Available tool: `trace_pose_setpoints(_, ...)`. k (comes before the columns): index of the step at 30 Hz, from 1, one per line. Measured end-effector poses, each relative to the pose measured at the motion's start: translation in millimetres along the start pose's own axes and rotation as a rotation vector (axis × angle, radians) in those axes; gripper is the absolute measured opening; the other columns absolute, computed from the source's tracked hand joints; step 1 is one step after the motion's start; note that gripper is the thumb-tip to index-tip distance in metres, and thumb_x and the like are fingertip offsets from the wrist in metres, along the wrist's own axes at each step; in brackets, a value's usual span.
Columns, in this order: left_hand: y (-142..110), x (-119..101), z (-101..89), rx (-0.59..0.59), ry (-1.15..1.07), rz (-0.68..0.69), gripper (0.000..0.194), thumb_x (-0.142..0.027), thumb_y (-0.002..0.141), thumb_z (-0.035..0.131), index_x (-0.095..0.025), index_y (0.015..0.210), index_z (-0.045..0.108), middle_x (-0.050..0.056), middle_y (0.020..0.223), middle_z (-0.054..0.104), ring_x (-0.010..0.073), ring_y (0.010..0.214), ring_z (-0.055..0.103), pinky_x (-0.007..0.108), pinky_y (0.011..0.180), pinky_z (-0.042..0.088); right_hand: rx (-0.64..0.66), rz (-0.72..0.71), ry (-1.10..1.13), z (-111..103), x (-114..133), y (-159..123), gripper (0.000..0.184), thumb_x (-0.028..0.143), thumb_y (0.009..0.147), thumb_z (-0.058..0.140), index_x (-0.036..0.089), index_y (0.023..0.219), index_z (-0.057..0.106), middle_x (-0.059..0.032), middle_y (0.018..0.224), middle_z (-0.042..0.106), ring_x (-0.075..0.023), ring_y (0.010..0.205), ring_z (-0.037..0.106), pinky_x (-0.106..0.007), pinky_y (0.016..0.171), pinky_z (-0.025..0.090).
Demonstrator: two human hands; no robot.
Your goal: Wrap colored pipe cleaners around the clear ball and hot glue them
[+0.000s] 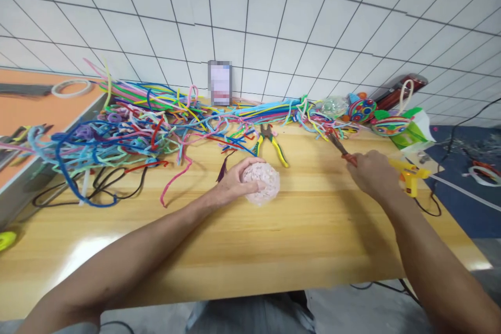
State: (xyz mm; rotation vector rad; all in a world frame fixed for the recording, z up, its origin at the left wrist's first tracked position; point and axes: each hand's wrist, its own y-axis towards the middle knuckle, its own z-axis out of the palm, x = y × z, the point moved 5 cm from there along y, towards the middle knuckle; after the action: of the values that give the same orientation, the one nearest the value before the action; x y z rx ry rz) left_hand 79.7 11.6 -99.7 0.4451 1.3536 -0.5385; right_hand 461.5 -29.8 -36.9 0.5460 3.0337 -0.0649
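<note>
My left hand (239, 181) is closed around a pale pinkish-white ball (261, 182), thumb across its front, over the middle of the wooden table. The ball looks see-through at its edge, with crinkled stuff inside. On the right, my right hand (370, 171) grips a red-handled metal tool (337, 143). Its dark, narrow end points up and left; whether it is scissors or pliers I cannot make out. Just beyond the ball lie pliers (268, 143) with yellow-green handles spread apart. A dark purple tassel (223, 169) is beside my left hand.
Tangled pipe cleaners (113, 135) cover the table's back left, with a bundle (270, 109) along the wall. A phone (221, 83) leans there. Decorated balls (362, 109) stand back right. A yellow glue gun (410, 180) with its cord sits right of my right hand. A black cable (105, 188) coils left.
</note>
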Motion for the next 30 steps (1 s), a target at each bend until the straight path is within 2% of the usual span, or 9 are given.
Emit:
trace_pose_setpoints(2,-1,1,1.6,0.005,0.004,-0.006,0.077,-0.045,0.067,0.093,-0.019,0.132,0.063,0.009,0.12,0.072,0.0249,0.106,0.07,0.034,0.092,0.058,0.081,0.09,-0.154,-1,-10,10,0.049,0.043,0.107,0.042,0.011,0.126,0.073,-0.0328,0.117,0.072,-0.0439,0.109,0.072,-0.051,0.084,0.052)
trace_pose_setpoints(4,-1,0,2.5,0.005,0.013,-0.009,0.077,-0.047,0.067,0.094,-0.02,0.132,0.064,0.009,0.12,0.072,0.0249,0.106,0.07,0.034,0.091,0.058,0.137,0.1,-0.174,-1,-13,14,0.049,0.046,0.107,0.043,0.012,0.126,0.074,-0.0313,0.112,0.075,-0.0445,0.107,0.074,-0.052,0.085,0.053)
trace_pose_setpoints(10,-1,0,0.1,-0.02,0.052,0.002,0.076,-0.051,0.067,0.092,-0.021,0.131,0.065,0.009,0.124,0.072,0.0258,0.107,0.07,0.034,0.091,0.059,0.151,0.127,-0.215,10,-22,13,0.052,0.042,0.109,0.037,0.008,0.123,0.075,-0.0353,0.116,0.073,-0.0469,0.112,0.074,-0.057,0.09,0.053)
trace_pose_setpoints(16,-2,0,0.0,-0.014,0.052,0.001,0.079,-0.057,0.068,0.091,-0.02,0.132,0.064,0.01,0.123,0.072,0.0265,0.108,0.07,0.034,0.092,0.058,0.202,0.187,-0.182,21,-32,13,0.055,0.051,0.107,0.042,0.009,0.124,0.074,-0.032,0.117,0.075,-0.0437,0.111,0.075,-0.051,0.088,0.055)
trace_pose_setpoints(20,-4,2,2.2,-0.008,0.083,0.022,0.079,-0.057,0.071,0.09,-0.021,0.136,0.062,0.01,0.125,0.071,0.0266,0.11,0.069,0.035,0.094,0.057,0.218,0.162,-0.115,34,-24,-2,0.057,0.053,0.103,0.051,0.012,0.141,0.062,-0.0257,0.118,0.077,-0.0385,0.11,0.075,-0.043,0.085,0.054)
trace_pose_setpoints(23,-7,1,5.7,0.014,0.135,0.045,0.077,-0.054,0.074,0.089,-0.022,0.138,0.061,0.011,0.131,0.068,0.0278,0.116,0.068,0.037,0.1,0.056,0.171,0.164,-0.093,40,-20,-17,0.064,0.057,0.105,0.043,0.014,0.152,0.053,-0.0256,0.119,0.076,-0.0394,0.106,0.076,-0.047,0.084,0.054)
trace_pose_setpoints(25,-9,0,8.2,0.023,0.171,0.074,0.076,-0.054,0.075,0.089,-0.022,0.138,0.061,0.012,0.136,0.066,0.0298,0.122,0.066,0.039,0.105,0.054,0.085,0.147,-0.086,38,-18,-19,0.065,0.06,0.105,0.042,0.014,0.147,0.059,-0.0264,0.124,0.074,-0.0412,0.113,0.073,-0.05,0.089,0.053)
trace_pose_setpoints(28,-10,-3,11.1,0.023,0.197,0.107,0.075,-0.055,0.074,0.089,-0.022,0.137,0.062,0.012,0.136,0.066,0.0314,0.126,0.065,0.041,0.109,0.053,-0.118,0.057,-0.007,26,-8,-4,0.053,0.053,0.105,0.045,0.015,0.127,0.074,-0.0233,0.127,0.073,-0.0379,0.123,0.067,-0.048,0.101,0.05)
trace_pose_setpoints(30,-10,-4,12.8,0.023,0.192,0.113,0.075,-0.054,0.075,0.089,-0.022,0.137,0.062,0.012,0.134,0.067,0.0311,0.126,0.065,0.041,0.109,0.054,-0.222,0.025,0.098,23,1,13,0.046,0.045,0.103,0.05,0.014,0.124,0.076,-0.0212,0.127,0.073,-0.0347,0.124,0.065,-0.045,0.105,0.048)
